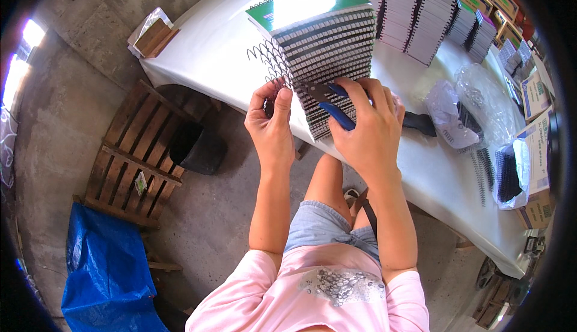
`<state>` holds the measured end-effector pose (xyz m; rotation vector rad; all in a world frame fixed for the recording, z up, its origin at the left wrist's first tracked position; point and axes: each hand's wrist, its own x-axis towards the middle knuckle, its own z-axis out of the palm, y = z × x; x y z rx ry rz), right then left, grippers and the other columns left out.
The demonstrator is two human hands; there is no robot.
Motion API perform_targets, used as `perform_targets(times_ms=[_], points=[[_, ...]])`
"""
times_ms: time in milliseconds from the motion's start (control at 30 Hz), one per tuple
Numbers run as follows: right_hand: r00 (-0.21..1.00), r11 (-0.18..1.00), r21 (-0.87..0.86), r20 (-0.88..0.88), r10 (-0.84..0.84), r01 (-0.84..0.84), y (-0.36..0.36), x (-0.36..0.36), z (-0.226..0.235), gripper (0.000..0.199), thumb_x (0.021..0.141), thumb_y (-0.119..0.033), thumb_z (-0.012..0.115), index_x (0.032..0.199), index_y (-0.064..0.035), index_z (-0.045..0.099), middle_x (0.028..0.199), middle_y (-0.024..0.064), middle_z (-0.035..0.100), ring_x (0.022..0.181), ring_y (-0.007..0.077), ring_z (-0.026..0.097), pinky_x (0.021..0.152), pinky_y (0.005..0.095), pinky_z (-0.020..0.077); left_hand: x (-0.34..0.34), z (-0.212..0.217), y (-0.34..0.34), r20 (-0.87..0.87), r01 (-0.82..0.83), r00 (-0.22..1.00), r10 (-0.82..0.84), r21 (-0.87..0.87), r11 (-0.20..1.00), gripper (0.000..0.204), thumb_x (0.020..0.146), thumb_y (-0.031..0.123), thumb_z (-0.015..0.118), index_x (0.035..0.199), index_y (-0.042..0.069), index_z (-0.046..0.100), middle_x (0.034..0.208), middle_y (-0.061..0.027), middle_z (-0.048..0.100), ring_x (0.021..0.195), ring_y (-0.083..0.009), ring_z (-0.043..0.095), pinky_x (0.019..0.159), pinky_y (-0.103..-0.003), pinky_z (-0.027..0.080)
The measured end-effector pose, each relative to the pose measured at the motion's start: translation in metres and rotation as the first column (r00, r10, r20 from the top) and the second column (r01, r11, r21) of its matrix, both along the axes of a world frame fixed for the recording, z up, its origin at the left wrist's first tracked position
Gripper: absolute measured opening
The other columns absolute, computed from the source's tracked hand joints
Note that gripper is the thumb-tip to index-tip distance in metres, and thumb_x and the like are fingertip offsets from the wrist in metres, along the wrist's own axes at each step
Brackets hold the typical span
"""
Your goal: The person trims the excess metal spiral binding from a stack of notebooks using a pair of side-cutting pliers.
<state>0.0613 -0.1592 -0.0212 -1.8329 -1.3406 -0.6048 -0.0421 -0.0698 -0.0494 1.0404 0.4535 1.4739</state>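
A tall stack of spiral-bound notebooks [330,52], the top one with a green cover, stands at the near edge of the white table. Long ends of black plastic binding coils [264,57] stick out on its left side. My left hand [270,130] is closed at the lowest of these ends, pinching a dark coil between thumb and fingers. My right hand [375,130] grips cutting pliers with blue handles [338,114]. The pliers' dark head points left, against the stack's near left corner beside the coils. My palm hides part of the handles.
Taller stacks of bound notebooks [415,16] stand behind to the right. Clear plastic bags [487,100] and loose black coils [481,176] lie on the table's right part, near cardboard boxes [535,146]. A wooden pallet-like rack [135,152], a black bin [201,146] and a blue tarp [108,272] are at left.
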Motion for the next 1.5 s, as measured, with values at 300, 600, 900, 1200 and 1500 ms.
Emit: perform_targets(times_ms=[300,600,900,1200,1500], points=[[0.997,0.999,-0.02,-0.062,0.039,-0.04,0.006,-0.006,0.002,0.041,0.062,-0.021,0.076,0.1,-0.0149,0.062,0.091,0.0033,0.059,0.086,0.024,0.06,0.075,0.0427,0.0427,-0.001,-0.001,-0.001,-0.046,-0.085,0.995,0.088,0.068,0.994,0.019,0.087,0.008,0.065,0.102,-0.002,0.06,0.086,-0.0009,0.059,0.069,-0.0023,0.046,0.058,-0.015,0.036],[0.991,0.995,-0.023,-0.084,0.099,-0.101,0.012,0.005,-0.01,0.037,0.061,-0.016,0.075,0.096,-0.0136,0.061,0.075,0.0044,0.059,0.069,0.0267,0.062,0.06,0.0375,0.0463,0.007,-0.011,-0.008,-0.133,-0.495,0.765,0.63,0.504,0.707,0.013,0.086,0.005,0.065,0.096,-0.001,0.06,0.086,-0.0013,0.056,0.073,-0.0077,0.05,0.066,-0.02,0.042],[0.996,0.998,-0.03,-0.066,0.058,-0.06,-0.002,-0.002,0.006,0.046,0.064,-0.02,0.074,0.107,-0.0157,0.061,0.098,0.0037,0.057,0.096,0.0251,0.056,0.082,0.0449,0.0371,-0.021,-0.002,0.004,0.638,0.448,0.732,-0.238,-0.188,0.874,0.028,0.093,0.021,0.052,0.106,-0.003,0.05,0.095,-0.0116,0.053,0.077,-0.0175,0.049,0.069,-0.026,0.047],[0.999,1.0,-0.014,-0.044,0.021,-0.021,0.004,-0.002,0.007,0.048,0.063,-0.023,0.075,0.109,-0.0158,0.061,0.098,0.0036,0.057,0.094,0.0252,0.056,0.082,0.0449,0.0372,-0.003,0.019,-0.002,0.316,0.224,0.929,-0.191,-0.071,0.972,0.027,0.086,0.006,0.065,0.11,-0.003,0.056,0.102,-0.0055,0.059,0.078,-0.0053,0.051,0.062,-0.019,0.042],[0.995,0.998,0.019,0.075,-0.062,0.061,0.007,-0.007,0.008,0.034,0.064,-0.022,0.074,0.096,-0.0156,0.064,0.086,0.0008,0.058,0.079,0.0233,0.059,0.069,0.0423,0.0404,0.003,0.016,-0.003,0.205,0.111,0.973,-0.108,-0.008,0.994,0.019,0.088,0.008,0.064,0.104,-0.001,0.061,0.092,-0.0033,0.063,0.062,-0.0018,0.047,0.052,-0.015,0.037]])
